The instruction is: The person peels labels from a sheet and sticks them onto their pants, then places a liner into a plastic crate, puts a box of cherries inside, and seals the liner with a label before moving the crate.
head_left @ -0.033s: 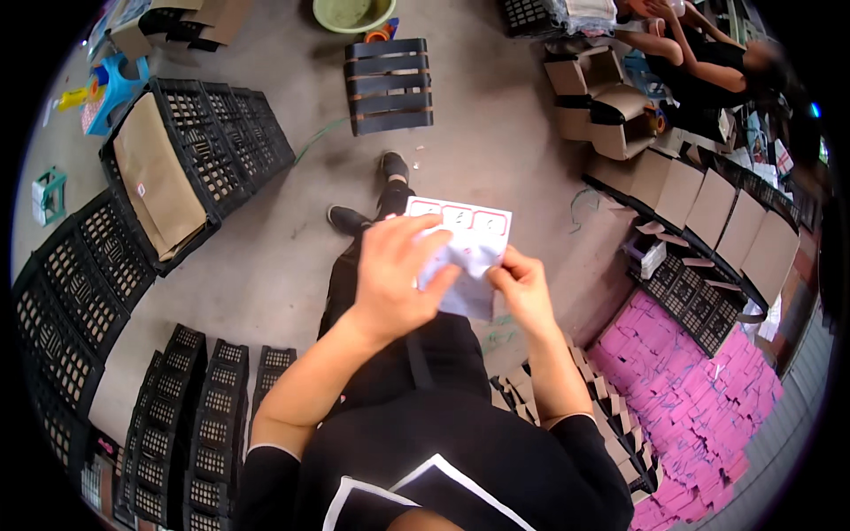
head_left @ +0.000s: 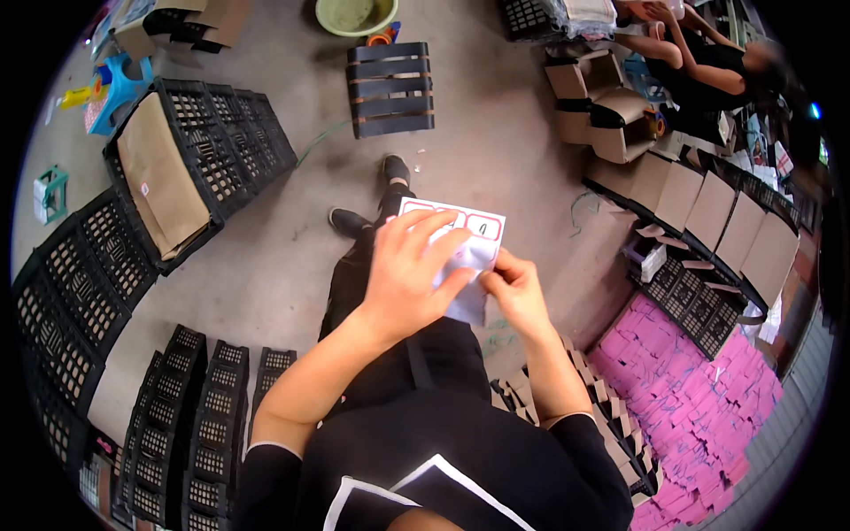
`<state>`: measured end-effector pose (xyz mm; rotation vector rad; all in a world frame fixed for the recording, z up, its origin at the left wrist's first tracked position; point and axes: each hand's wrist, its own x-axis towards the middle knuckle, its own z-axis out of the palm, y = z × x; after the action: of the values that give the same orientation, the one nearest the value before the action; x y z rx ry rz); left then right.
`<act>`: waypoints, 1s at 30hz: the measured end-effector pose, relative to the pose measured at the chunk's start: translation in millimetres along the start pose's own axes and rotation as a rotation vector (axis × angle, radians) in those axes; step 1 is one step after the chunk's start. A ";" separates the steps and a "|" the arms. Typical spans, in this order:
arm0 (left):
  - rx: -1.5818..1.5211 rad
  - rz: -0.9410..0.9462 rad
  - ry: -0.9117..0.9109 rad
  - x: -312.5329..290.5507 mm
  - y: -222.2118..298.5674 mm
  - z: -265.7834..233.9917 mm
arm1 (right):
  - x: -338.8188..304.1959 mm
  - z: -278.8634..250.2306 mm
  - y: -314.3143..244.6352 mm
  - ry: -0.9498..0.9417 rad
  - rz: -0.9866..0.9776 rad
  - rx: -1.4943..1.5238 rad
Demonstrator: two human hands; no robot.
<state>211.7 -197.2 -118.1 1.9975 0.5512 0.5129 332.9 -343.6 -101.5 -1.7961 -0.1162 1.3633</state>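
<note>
Over that dull grey-brown floor (head_left: 522, 168), the white paper sheet with red-outlined boxes (head_left: 478, 253) sits kinda 10 o'clock off the bare right hand (head_left: 517, 292) pinching its edge, and 3 o'clock from the bare left hand (head_left: 403, 281), fingers loosely spread across it.

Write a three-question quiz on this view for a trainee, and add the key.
1. True or false: the right hand touches the right edge of the white sheet.
2. What colour is the round bowl near the top of the picture?
3. Where does the pink pile lie? A: lower left. B: lower right. C: upper left.

Key: 1. True. 2. Yellowish green. 3. B.
</note>
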 end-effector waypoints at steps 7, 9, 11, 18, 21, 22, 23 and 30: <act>-0.246 -0.162 -0.071 -11.2 -9.2 7.0 | 2.8 19.5 -0.8 -0.115 -0.191 -0.061; -0.280 -0.176 -0.068 -13.5 -11.9 7.0 | 2.8 21.6 4.6 -0.157 -0.200 -0.049; -0.228 -0.151 -0.108 -16.2 -13.4 5.1 | 2.8 22.3 1.1 -0.193 -0.200 -0.076; -0.412 -0.323 -0.114 -40.7 -12.5 18.8 | -6.0 11.7 7.6 -0.222 -0.220 -0.369; -0.407 -0.271 -0.105 -53.7 -10.3 28.0 | -19.0 9.2 12.6 -0.222 -0.164 -0.339; -0.381 -0.218 -0.078 -55.6 -8.5 30.1 | -22.4 7.4 15.7 -0.223 -0.137 -0.311; -0.354 -0.164 -0.051 -56.8 -7.1 32.2 | -23.7 4.7 18.0 -0.223 -0.110 -0.282; -0.706 -0.857 0.068 -53.7 -26.0 36.4 | -19.0 -37.6 23.1 -0.207 0.144 -0.294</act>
<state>184.4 -242.1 -164.2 0.9471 1.0234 0.1848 347.1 -389.5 -101.2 -1.9267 -0.3173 1.7064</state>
